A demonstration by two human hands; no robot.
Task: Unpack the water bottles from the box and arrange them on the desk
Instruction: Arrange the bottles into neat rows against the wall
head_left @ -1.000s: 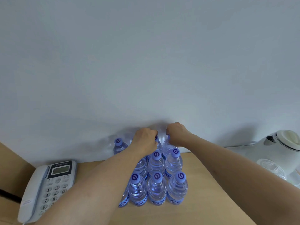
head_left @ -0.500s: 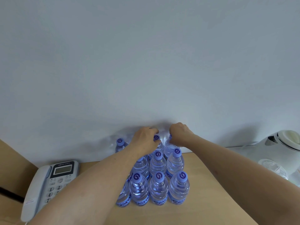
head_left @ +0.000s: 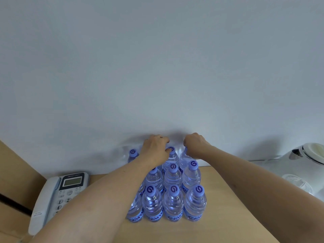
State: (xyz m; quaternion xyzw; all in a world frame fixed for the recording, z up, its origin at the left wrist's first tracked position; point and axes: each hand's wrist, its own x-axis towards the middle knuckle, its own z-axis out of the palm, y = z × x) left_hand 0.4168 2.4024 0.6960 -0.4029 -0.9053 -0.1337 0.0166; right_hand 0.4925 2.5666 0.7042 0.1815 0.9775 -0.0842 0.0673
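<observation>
Several clear water bottles (head_left: 173, 204) with purple caps stand upright in tight rows on the wooden desk (head_left: 228, 216). Both my arms reach over them to the back row by the wall. My left hand (head_left: 155, 149) hovers there with loosely curled fingers; its thumb just touches the exposed cap of a back bottle (head_left: 171, 150), and it grips nothing that I can see. My right hand (head_left: 197, 146) is closed over the top of the back right bottle (head_left: 184, 157). My left forearm hides part of the left column. No box is identifiable.
A grey desk phone (head_left: 57, 195) lies at the left, against a brown panel (head_left: 15, 172). A white kettle (head_left: 308, 155) and a clear lid (head_left: 298, 183) sit at the right. The wall (head_left: 157, 67) stands directly behind the bottles.
My left hand has slid left off the back bottle's cap, which now shows fully. My right hand stays on the back right bottle. The view has shifted slightly.
</observation>
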